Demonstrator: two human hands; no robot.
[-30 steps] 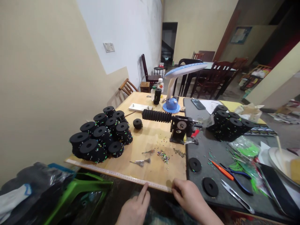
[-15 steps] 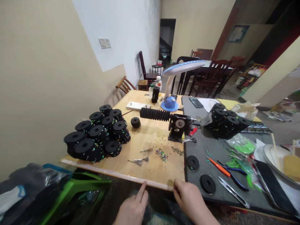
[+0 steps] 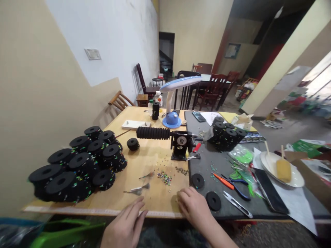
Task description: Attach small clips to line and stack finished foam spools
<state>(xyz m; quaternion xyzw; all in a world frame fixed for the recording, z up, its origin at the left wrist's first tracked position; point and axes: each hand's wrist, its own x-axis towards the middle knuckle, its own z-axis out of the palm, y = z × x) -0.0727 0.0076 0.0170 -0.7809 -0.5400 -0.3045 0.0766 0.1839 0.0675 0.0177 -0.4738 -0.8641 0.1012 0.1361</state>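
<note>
Wooden table [image 3: 152, 156] — bead pile [image 3: 164, 177] ahead, between both hands [image 3: 124, 221] [image 3: 193, 204].

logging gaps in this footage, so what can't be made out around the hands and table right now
All in the head view:
Right hand: its own curl hides whether anything is held.
Left hand: its back hides the palm.
Beads: too small to count.
Pale edge strip: any markings too small to read.
Green plastic frame: cut off by the bottom edge.
</note>
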